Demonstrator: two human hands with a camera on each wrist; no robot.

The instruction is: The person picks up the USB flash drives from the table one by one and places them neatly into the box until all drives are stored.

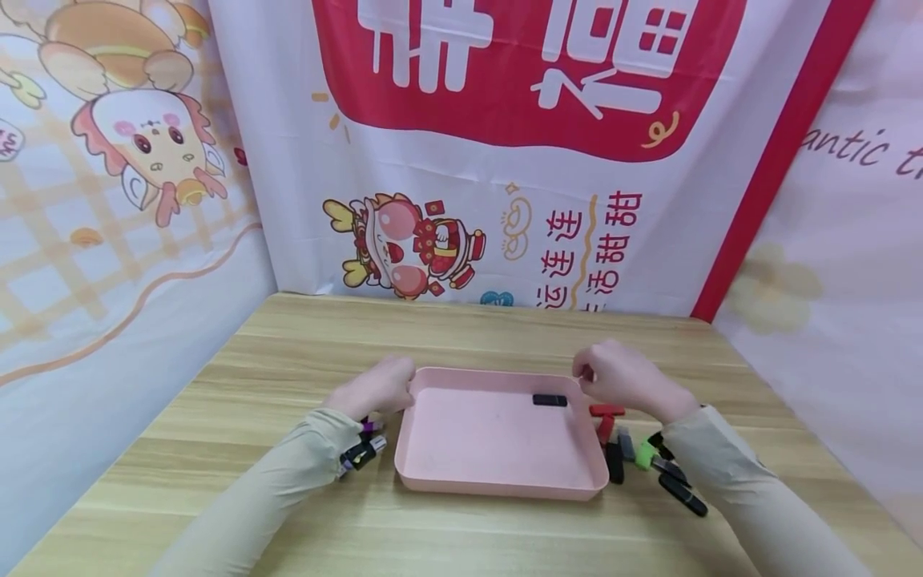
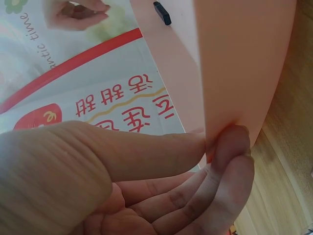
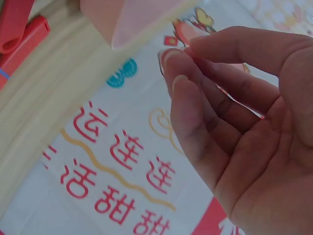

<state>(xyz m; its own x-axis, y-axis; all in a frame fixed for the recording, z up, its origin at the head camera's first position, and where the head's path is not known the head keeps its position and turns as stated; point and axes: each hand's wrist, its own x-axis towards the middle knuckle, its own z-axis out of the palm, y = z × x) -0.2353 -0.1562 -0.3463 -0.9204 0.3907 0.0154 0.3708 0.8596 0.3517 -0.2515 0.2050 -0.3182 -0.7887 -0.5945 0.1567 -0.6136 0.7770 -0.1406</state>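
A shallow pink tray (image 1: 497, 487) lies on the table between both hands. One black USB stick (image 1: 550, 400) rests inside it, near the far right corner. At the tray's far left corner, my left hand (image 1: 376, 390) pinches the wall; the left wrist view shows the thumb (image 2: 161, 155) inside and fingertips on the outer face. Beside the far right corner hovers my right hand (image 1: 626, 378), fingers loosely curled. In the right wrist view its thumb and fingertips come close together, with nothing seen between them, apart from the tray corner.
Right of the tray lie several USB sticks, among them a red one (image 1: 606, 428), a green one (image 1: 646, 455) and a black one (image 1: 682, 493). A smaller group with a silver-ended stick (image 1: 364, 453) sits to its left, partly behind my sleeve. Printed cloth (image 1: 288, 200) hangs behind the wooden table (image 1: 324, 537).
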